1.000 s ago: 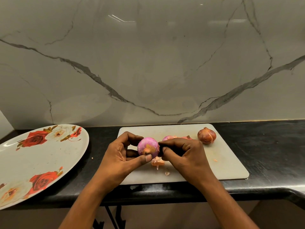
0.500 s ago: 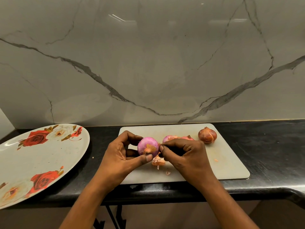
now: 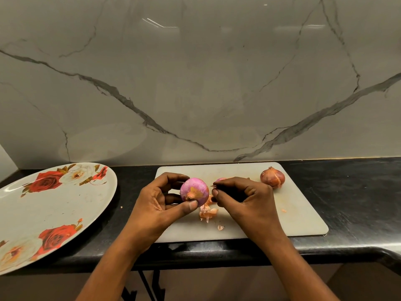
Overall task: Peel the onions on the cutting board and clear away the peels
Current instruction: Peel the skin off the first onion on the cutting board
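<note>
A large oval white plate printed with red roses (image 3: pixel 54 205) lies well left of the fingers. The left hand (image 3: pixel 156 205) grips a round purple peeled onion (image 3: pixel 194 190) between thumb and curled fingers, above the pale grey cutting board (image 3: pixel 303 216). Orange papery peels (image 3: pixel 208 212) lie on the board just below the fingertips. The right hand (image 3: pixel 245 198) is curled, thumb and forefinger tips together just beside that onion; whether they pinch a scrap I cannot tell. A brown unpeeled onion (image 3: pixel 272 177) sits right of its knuckles.

Purple onion (image 3: pixel 194 190), rose-patterned plate (image 3: pixel 43 205)
</note>
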Tool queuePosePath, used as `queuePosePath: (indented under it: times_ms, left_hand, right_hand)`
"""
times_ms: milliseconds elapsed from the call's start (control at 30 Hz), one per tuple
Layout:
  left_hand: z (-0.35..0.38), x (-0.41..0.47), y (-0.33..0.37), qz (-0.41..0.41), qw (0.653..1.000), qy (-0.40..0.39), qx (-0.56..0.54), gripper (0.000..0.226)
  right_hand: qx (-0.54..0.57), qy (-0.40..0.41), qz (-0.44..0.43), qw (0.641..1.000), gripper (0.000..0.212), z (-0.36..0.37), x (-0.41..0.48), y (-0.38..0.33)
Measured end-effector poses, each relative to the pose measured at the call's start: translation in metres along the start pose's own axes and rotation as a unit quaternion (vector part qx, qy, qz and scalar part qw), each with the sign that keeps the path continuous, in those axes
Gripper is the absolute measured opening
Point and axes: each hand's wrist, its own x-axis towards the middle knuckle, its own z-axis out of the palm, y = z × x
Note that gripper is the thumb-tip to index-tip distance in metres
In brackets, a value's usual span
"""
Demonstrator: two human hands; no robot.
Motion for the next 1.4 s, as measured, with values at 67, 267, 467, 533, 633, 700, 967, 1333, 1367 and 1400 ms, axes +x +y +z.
queuePosePath:
  times_ms: [67, 267, 467, 533, 633, 700, 967, 1333, 1367, 1400]
  left_hand:
    - [0.001, 0.000, 0.000, 0.002, 1.000, 0.008, 0.023, 0.057]
    - [0.003, 0.000, -0.001, -0.001, 0.999, 0.020, 0.041, 0.056]
    - [0.003, 0.001, 0.000, -0.003, 0.998, 0.019, 0.056, 0.057]
    - [0.003, 0.001, 0.000, -0.003, 0.998, 0.014, 0.053, 0.057]
    - [0.002, 0.001, -0.001, -0.001, 0.999, 0.009, 0.043, 0.056]
    - [0.002, 0.000, -0.001, 0.002, 0.999, 0.007, 0.038, 0.055]
    - [-0.001, 0.001, -0.005, 0.010, 1.000, -0.013, -0.006, 0.055]
    - [-0.006, 0.001, -0.011, 0.037, 0.997, -0.036, -0.054, 0.058]
    - [-0.006, 0.001, -0.011, 0.038, 0.997, -0.036, -0.051, 0.058]
    - [-0.005, 0.001, -0.011, 0.039, 0.998, -0.037, -0.046, 0.059]
  right_hand:
    - [0.010, -0.010, -0.002, 1.000, 0.027, 0.000, 0.000, 0.000]
    - [0.009, -0.029, -0.041, 0.999, 0.019, -0.001, -0.001, -0.006]
    - [-0.017, -0.030, -0.054, 0.998, 0.009, 0.000, 0.002, -0.002]
    - [-0.019, -0.028, -0.048, 0.998, 0.007, 0.000, 0.002, 0.000]
    - [-0.016, -0.020, -0.033, 0.999, 0.006, 0.001, 0.003, 0.002]
    - [-0.014, -0.016, -0.027, 0.999, 0.006, 0.002, 0.003, 0.003]
    - [-0.016, -0.002, 0.015, 1.000, 0.007, 0.002, 0.002, 0.004]
    - [-0.066, 0.004, 0.023, 0.998, 0.012, 0.001, 0.002, 0.002]
    - [-0.067, 0.003, 0.022, 0.997, 0.014, 0.001, 0.002, 0.003]
    - [-0.065, 0.001, 0.022, 0.998, 0.017, 0.001, 0.002, 0.003]
